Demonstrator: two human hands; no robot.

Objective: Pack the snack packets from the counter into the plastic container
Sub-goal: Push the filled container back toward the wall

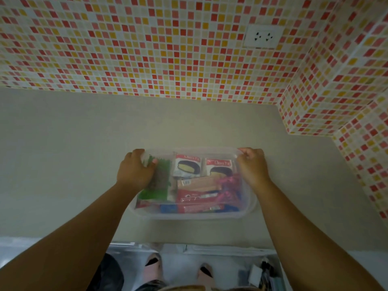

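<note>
A clear plastic container (195, 216) sits on the grey counter, with what looks like a clear lid lying over it. Inside lie several snack packets: two white and red choco pie packets (187, 166), a green packet (160, 181), red wafer packets (197, 198) and a pink one (227, 183). My left hand (135, 170) presses on the container's far left corner, fingers curled over the rim. My right hand (251, 164) grips the far right corner in the same way. No packets lie loose on the counter in view.
The grey counter (84, 154) runs back to a wall of red, yellow and white mosaic tiles, with a tiled corner (336, 101) jutting out on the right. A white wall socket (262, 37) is above. Below the counter's front edge I see feet and the floor.
</note>
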